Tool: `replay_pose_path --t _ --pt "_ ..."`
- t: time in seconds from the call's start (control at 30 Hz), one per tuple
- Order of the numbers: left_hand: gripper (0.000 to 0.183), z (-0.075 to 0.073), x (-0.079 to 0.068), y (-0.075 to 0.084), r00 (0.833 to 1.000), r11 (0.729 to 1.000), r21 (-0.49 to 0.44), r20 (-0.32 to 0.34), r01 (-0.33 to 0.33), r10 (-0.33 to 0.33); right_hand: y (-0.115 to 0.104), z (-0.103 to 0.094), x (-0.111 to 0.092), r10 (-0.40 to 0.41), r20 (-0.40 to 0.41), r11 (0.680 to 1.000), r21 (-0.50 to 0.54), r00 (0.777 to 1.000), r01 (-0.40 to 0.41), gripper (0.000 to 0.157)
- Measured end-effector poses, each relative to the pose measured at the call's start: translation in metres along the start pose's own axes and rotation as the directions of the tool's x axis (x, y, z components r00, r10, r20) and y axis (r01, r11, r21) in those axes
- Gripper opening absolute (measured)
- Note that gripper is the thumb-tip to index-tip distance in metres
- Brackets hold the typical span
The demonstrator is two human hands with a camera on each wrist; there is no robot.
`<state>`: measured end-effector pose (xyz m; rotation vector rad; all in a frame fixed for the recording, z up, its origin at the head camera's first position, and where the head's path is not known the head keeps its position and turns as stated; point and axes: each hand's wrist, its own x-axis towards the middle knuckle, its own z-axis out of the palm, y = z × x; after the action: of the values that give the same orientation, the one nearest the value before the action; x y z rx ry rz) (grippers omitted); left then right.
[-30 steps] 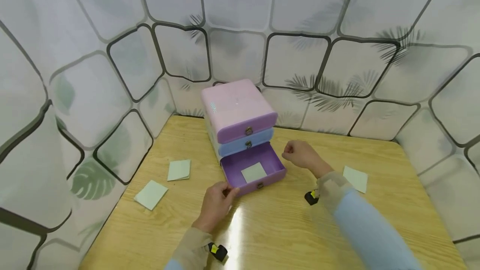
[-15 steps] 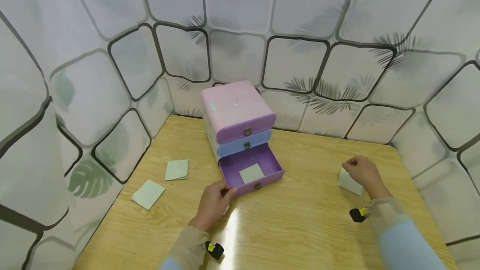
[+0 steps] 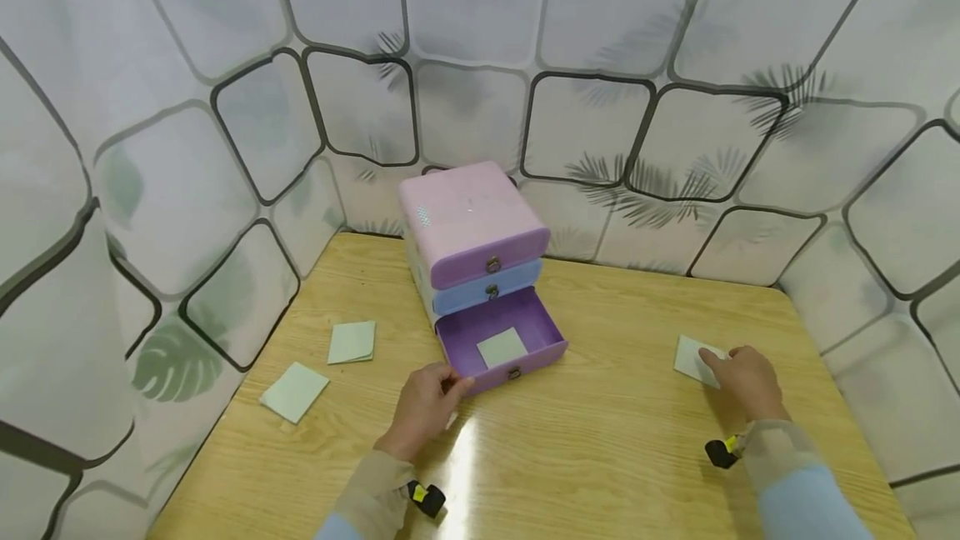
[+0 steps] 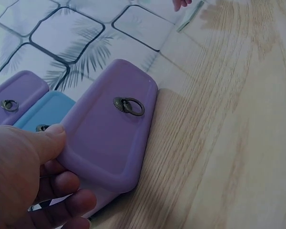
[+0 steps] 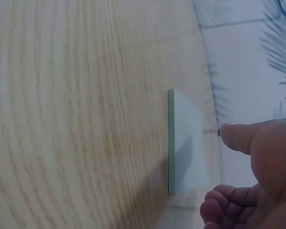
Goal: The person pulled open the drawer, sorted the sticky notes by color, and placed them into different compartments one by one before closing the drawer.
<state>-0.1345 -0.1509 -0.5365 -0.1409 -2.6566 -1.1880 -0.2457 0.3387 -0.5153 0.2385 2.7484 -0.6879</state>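
Note:
My left hand (image 3: 422, 411) pinches the front left corner of the pulled-out purple bottom drawer (image 3: 542, 361) in the head view. In the left wrist view its thumb lies on the top edge of the drawer front. A pale green sticky note pad (image 3: 502, 347) lies inside that drawer. Over at the right, my right hand (image 3: 750, 382) hovers beside another pale green sticky note pad (image 3: 688, 361), holding nothing. The right wrist view shows its thumb stretched out, the other fingers loosely bent, and a gap to the pad (image 5: 187, 148).
The drawer box has a pink top (image 3: 472, 211) and a blue middle drawer (image 3: 517, 277), which is pushed in. Two more pale green pads, one nearer (image 3: 295, 392) and one farther (image 3: 351, 342), lie left on the wooden table (image 3: 600, 457). Patterned curtains (image 3: 465, 107) surround the table.
My right hand has moved right from beside the drawer to the right-hand pad, then slightly back toward me, its thumb spreading from the fingers. My left hand stays on the drawer corner.

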Motion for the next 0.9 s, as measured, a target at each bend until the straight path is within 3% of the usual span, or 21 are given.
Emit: replay_pose_path --t 0.37,0.7,0.9 --pt "0.021 -0.001 0.003 -0.001 1.000 1.000 0.009 0.023 -0.021 0.020 0.006 0.006 0.003 0.043 0.047 0.999 -0.027 0.998 -0.041 0.077" --pt "0.021 -0.002 0.002 -0.002 1.000 1.000 0.021 0.019 -0.018 0.018 -0.001 0.016 0.004 0.032 0.013 0.999 -0.008 0.999 -0.032 0.066" --pt "0.022 0.000 0.001 -0.002 1.000 0.999 0.029 0.021 -0.021 0.020 -0.004 0.012 0.003 0.012 0.008 1.000 -0.022 1.000 -0.012 0.078"
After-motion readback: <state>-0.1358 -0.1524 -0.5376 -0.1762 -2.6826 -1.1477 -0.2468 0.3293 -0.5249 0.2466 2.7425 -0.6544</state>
